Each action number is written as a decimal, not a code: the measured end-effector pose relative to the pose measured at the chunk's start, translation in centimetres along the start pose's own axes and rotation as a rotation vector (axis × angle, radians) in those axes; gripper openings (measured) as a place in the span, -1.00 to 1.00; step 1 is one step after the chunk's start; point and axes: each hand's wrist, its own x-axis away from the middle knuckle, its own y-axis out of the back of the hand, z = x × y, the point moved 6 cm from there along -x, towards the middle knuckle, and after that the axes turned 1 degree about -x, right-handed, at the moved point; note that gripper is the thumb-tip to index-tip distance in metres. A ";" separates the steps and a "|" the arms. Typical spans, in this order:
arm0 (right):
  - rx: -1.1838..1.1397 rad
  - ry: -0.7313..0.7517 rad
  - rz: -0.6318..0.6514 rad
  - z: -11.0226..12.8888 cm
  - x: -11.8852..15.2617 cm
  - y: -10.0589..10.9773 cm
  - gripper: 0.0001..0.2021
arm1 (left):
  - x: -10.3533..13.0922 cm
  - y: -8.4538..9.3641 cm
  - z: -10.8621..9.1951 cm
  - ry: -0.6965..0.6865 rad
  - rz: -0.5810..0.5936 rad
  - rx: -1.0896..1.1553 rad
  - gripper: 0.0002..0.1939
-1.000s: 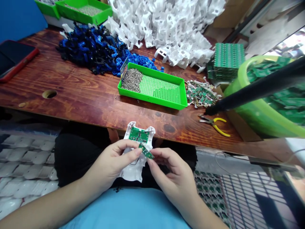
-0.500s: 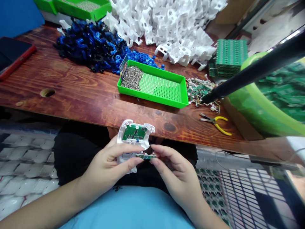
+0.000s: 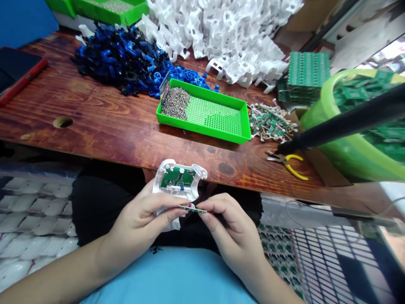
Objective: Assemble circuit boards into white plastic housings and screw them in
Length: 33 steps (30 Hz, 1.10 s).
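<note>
Over my lap, my left hand (image 3: 150,217) holds a white plastic housing (image 3: 160,179) with a green circuit board (image 3: 179,178) seated inside it. Between that hand's thumb and forefinger is the left end of a small circuit board (image 3: 192,209), seen nearly edge-on. My right hand (image 3: 229,221) pinches the small board's right end between thumb and forefinger. Thin wires (image 3: 191,205) in red and white show at the middle of the small board. The lower part of the housing is mostly hidden behind my left fingers.
On the wooden table (image 3: 104,126), a green tray (image 3: 202,128) holds small screws. Behind it lie blue and black parts (image 3: 120,59) and a heap of white parts (image 3: 215,33). Yellow-handled pliers (image 3: 294,164), wired boards (image 3: 270,121) and a green tub (image 3: 325,101) are right, crossed by a black bar (image 3: 348,120).
The small board has tilted, its right end now lower, with wires showing more clearly above it. My right fingers have shifted slightly. The black bar's end appears lower and further right.
</note>
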 end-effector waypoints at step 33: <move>0.130 0.189 -0.276 -0.8 -1.1 3.7 -0.76 | -1.6 -1.8 1.6 0.414 0.250 0.525 -0.24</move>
